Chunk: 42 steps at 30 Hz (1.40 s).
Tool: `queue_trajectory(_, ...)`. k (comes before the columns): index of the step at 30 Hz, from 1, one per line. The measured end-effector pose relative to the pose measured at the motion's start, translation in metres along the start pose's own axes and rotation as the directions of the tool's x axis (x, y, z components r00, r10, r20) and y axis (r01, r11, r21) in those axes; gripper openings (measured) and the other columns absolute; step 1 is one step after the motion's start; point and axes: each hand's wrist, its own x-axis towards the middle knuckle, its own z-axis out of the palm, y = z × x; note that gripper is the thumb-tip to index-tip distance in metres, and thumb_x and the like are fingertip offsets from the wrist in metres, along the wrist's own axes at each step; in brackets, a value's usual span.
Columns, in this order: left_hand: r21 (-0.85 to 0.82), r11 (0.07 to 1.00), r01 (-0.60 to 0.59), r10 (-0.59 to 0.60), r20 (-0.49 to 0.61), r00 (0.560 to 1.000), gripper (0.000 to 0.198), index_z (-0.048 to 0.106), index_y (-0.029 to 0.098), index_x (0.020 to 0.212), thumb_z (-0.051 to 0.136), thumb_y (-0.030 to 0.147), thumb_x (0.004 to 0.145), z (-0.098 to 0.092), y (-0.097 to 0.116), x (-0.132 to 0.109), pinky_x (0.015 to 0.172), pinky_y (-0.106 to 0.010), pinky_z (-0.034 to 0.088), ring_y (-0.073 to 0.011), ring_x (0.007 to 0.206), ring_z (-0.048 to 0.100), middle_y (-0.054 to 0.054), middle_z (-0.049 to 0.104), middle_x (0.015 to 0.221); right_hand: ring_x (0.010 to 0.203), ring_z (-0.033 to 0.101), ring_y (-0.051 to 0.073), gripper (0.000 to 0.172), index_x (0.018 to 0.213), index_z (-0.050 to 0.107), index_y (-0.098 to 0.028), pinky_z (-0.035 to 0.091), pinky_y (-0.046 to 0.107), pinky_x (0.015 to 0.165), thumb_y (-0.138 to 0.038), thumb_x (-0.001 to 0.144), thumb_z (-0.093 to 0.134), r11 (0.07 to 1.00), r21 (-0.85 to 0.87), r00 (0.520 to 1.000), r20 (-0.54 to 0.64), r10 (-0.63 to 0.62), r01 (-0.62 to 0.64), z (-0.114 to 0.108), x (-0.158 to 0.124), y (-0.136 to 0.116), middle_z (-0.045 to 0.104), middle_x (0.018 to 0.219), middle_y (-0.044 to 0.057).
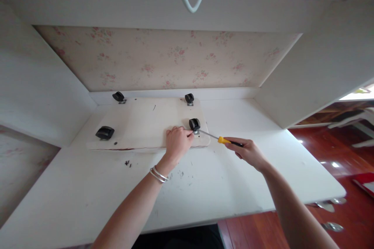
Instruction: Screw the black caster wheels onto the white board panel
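Note:
A white board point(146, 124) with black caster wheels lies on the white desk. My right hand point(247, 151) grips a screwdriver point(224, 140) with a yellow and black handle. The screwdriver's shaft reaches left to the metal plate under the near right caster point(194, 124). My left hand point(179, 140) is on the board just left of that plate, its fingers pressed together at the plate's edge; what they hold, if anything, is hidden. The other casters are at the far right point(189, 98), the far left point(118, 96) and the near left point(105, 132).
Small dark bits point(127, 163) lie on the desk point(239, 186) in front of the board. White side panels stand left and right, with flowered wallpaper point(175, 58) behind. A pale bent rod point(193, 9) hangs at the top. Reddish wooden floor point(254, 230) shows below and right.

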Motion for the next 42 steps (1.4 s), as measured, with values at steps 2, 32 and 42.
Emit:
queue_trajectory(2, 0.009, 1.0, -0.008, 0.008, 0.005, 1.0, 0.027, 0.081, 0.033, 0.097, 0.054, 0.036, 0.094, 0.001, 0.0, 0.0, 0.08, -0.038, 0.036, -0.0241, 0.09, 0.061, -0.006, 0.073, 0.088, 0.053, 0.039, 0.011, 0.052, 0.119, 0.074, -0.022, 0.032, 0.029, 0.05, -0.057, 0.081, 0.068, 1.0, -0.004, 1.0, 0.003, -0.007, 0.007, 0.001, 0.002, -0.001, 0.055, 0.063, -0.002)
queue_trajectory(32, 0.037, 0.998, -0.058, 0.059, -0.027, 0.998, 0.028, 0.08, 0.033, 0.097, 0.052, 0.031, 0.095, 0.001, 0.002, -0.014, 0.075, -0.039, 0.031, -0.0239, 0.088, 0.059, -0.005, 0.072, 0.084, 0.053, 0.044, 0.012, 0.053, 0.118, 0.076, -0.019, 0.035, 0.027, 0.049, -0.056, 0.08, 0.065, 0.994, -0.097, 0.998, -0.022, -0.05, 0.048, 0.002, -0.019, -0.014, 0.059, 0.059, 0.001)
queue_trajectory(42, 0.058, 0.996, -0.063, 0.066, -0.046, 0.997, 0.029, 0.08, 0.032, 0.092, 0.051, 0.032, 0.095, 0.0, 0.003, -0.016, 0.075, -0.039, 0.032, -0.0241, 0.089, 0.059, -0.005, 0.071, 0.084, 0.052, 0.039, 0.011, 0.054, 0.117, 0.076, -0.019, 0.032, 0.027, 0.05, -0.056, 0.08, 0.065, 0.996, -0.074, 0.999, -0.034, -0.043, 0.04, 0.004, -0.024, -0.014, 0.052, 0.055, -0.002)
